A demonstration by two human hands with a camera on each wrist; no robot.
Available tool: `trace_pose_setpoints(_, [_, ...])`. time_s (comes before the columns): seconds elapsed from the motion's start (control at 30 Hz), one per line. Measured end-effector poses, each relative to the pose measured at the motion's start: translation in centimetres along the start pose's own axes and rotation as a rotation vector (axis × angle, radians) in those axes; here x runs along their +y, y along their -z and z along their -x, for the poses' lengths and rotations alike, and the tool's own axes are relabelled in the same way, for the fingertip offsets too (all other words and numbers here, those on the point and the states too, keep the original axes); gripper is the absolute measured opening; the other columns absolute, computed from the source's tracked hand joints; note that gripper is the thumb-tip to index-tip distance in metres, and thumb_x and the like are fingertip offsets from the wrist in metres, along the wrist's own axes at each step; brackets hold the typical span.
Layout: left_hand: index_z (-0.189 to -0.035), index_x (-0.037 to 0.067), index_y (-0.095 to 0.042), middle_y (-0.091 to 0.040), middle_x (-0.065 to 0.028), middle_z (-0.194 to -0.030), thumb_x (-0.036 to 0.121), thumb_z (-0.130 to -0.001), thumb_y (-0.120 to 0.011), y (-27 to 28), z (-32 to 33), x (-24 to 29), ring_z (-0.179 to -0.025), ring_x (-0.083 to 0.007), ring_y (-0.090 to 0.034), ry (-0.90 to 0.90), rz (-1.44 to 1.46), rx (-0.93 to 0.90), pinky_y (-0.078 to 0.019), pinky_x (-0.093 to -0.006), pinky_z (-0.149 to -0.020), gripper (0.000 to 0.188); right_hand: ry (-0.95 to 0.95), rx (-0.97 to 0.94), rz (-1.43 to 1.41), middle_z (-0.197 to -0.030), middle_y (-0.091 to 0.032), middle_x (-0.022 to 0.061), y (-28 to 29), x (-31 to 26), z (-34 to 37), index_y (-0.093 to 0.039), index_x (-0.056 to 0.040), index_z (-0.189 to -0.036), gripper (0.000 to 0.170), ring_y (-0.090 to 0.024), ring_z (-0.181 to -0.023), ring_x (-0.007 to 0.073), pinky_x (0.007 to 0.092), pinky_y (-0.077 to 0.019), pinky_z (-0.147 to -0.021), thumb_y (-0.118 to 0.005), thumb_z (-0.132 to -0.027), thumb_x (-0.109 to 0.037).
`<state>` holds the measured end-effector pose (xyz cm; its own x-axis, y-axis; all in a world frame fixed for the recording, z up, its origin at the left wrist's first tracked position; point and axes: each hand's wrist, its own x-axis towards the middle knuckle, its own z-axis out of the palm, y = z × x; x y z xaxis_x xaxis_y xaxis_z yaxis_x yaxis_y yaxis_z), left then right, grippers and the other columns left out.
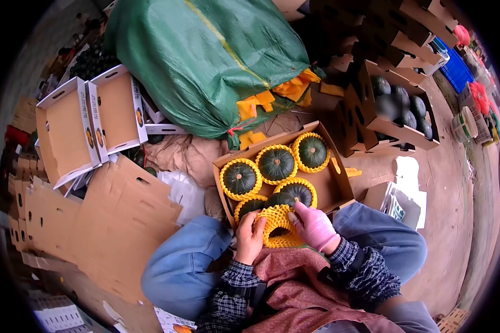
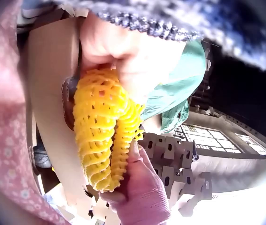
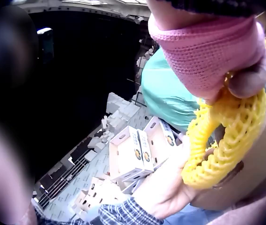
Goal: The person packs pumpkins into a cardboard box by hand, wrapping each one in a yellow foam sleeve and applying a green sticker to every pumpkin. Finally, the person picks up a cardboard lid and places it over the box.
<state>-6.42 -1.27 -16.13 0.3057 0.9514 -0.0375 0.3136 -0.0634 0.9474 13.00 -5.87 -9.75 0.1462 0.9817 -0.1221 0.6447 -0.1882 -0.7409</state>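
A yellow foam net sleeve point(image 1: 276, 216), folded into a thick ring, is stretched between both hands over the near edge of an open cardboard box point(image 1: 339, 188). My bare left hand point(image 1: 250, 237) pinches its left side between thumb and fingers. On the other side my right hand point(image 1: 318, 227), in a pink glove with bare fingertips, grips the sleeve point(image 3: 236, 126). Just beyond the fingers a dark green squash point(image 1: 279, 200) shows, partly hidden by the sleeve. Several more squashes point(image 1: 276, 165) sit in the box, each ringed by a yellow net.
A big green sack point(image 1: 205, 66) spilling yellow foam nets point(image 1: 294, 84) stands behind the box. White-edged cartons point(image 1: 66, 130) and flattened cardboard point(image 1: 116, 222) lie at left. To the right, another carton point(image 1: 372, 105) holds bare squashes, near a white box point(image 1: 391, 200).
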Motion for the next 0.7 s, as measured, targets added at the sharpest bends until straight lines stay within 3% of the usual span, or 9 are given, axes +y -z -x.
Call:
trace_pose_setpoints(0.1, [-0.101,-0.001,-0.055,-0.059,-0.0132,-0.092,0.023,-0.102,-0.056,-1.4,-2.2,1.6,-0.084,-0.0256,-0.056,0.060,0.039,-0.014,-0.0454,-0.0333,-0.077,0.024,-0.071,0.064,-0.028,-0.076,-0.061,0.0271,-0.5,1.2,-0.7,-0.054,-0.0061,-0.100,0.019,-0.061,-0.077,0.0471,0.0531,-0.0469,-0.064,-0.056,-0.097,-0.025])
trace_pose_setpoints(0.27, [-0.101,0.001,-0.053,-0.055,-0.0097,-0.089,0.024,-0.103,-0.054,-5.2,-5.4,1.9,-0.084,-0.0202,-0.053,-0.028,0.053,-0.086,-0.0430,-0.0317,-0.079,0.022,-0.036,0.216,-0.108,-0.080,-0.059,0.0283,2.4,5.5,-3.2,-0.052,-0.0025,-0.099,0.020,-0.056,-0.078,0.0496,0.0511,-0.0452,-0.064,-0.056,-0.098,-0.022])
trace_pose_setpoints(0.37, [-0.105,0.001,-0.056,-0.060,-0.0057,-0.093,0.023,-0.103,-0.054,-6.3,-7.3,2.6,-0.086,-0.0125,-0.053,-0.020,0.161,-0.072,-0.0448,-0.0277,-0.079,0.023,0.114,0.273,-0.486,-0.081,-0.057,0.0144,1.3,9.4,-4.5,-0.055,-0.0009,-0.110,0.022,-0.055,-0.074,0.0225,0.0347,-0.0482,-0.072,-0.055,-0.101,-0.021])
trace_pose_setpoints(0.4, [-0.104,0.000,-0.057,-0.061,-0.0035,-0.093,0.023,-0.103,-0.055,-6.2,-7.9,3.1,-0.085,-0.0105,-0.053,-0.031,0.131,-0.072,-0.0455,-0.0267,-0.077,0.023,0.045,0.213,-0.655,-0.083,-0.054,0.0036,0.9,10.0,-5.0,-0.055,-0.0002,-0.111,0.022,-0.047,-0.081,0.0106,0.0281,-0.0466,-0.077,-0.055,-0.102,-0.020])
trace_pose_setpoints(0.5, [-0.094,0.002,-0.060,-0.060,0.0001,-0.081,0.021,-0.101,-0.060,-6.4,-8.7,1.1,-0.076,-0.0060,-0.052,0.089,0.108,-0.004,-0.0429,-0.0206,-0.070,0.020,-0.158,0.266,-0.856,-0.087,-0.053,-0.0033,-0.8,10.6,-5.9,-0.058,0.0004,-0.103,0.018,-0.046,-0.082,0.0066,0.0234,-0.0452,-0.075,-0.060,-0.100,-0.017])
trace_pose_setpoints(0.57, [-0.092,0.003,-0.062,-0.060,0.0017,-0.077,0.020,-0.100,-0.062,-7.0,-8.5,-0.3,-0.073,-0.0045,-0.052,0.202,0.253,0.042,-0.0415,-0.0190,-0.068,0.019,-0.193,0.280,-0.914,-0.082,-0.056,-0.0004,-2.1,11.3,-6.1,-0.059,-0.0007,-0.102,0.022,-0.047,-0.078,0.0078,0.0259,-0.0463,-0.073,-0.063,-0.098,-0.022])
trace_pose_setpoints(0.63, [-0.092,0.003,-0.064,-0.061,0.0031,-0.078,0.020,-0.099,-0.063,-7.6,-8.6,-0.7,-0.073,-0.0044,-0.052,0.445,0.653,0.125,-0.0427,-0.0204,-0.067,0.019,-0.291,0.340,-0.636,-0.079,-0.063,0.0090,-1.9,11.6,-6.1,-0.060,-0.0021,-0.103,0.025,-0.058,-0.074,0.0170,0.0317,-0.0493,-0.072,-0.066,-0.096,-0.026])
trace_pose_setpoints(0.67, [-0.102,0.002,-0.063,-0.063,-0.0013,-0.083,0.018,-0.099,-0.061,-7.2,-8.8,-1.3,-0.076,-0.0079,-0.055,0.322,0.441,0.063,-0.0452,-0.0237,-0.069,0.017,-0.306,0.438,-0.430,-0.081,-0.066,0.0193,-0.7,10.1,-5.8,-0.058,-0.0034,-0.106,0.026,-0.065,-0.078,0.0348,0.0398,-0.0511,-0.073,-0.065,-0.094,-0.026])
trace_pose_setpoints(0.7, [-0.102,0.002,-0.063,-0.063,-0.0013,-0.083,0.018,-0.099,-0.061,-6.9,-8.9,-0.5,-0.076,-0.0079,-0.055,0.319,0.434,0.055,-0.0452,-0.0237,-0.069,0.017,-0.346,0.398,-0.212,-0.090,-0.065,0.0212,0.5,8.8,-5.3,-0.055,-0.0036,-0.109,0.024,-0.062,-0.085,0.0435,0.0454,-0.0507,-0.073,-0.061,-0.095,-0.022])
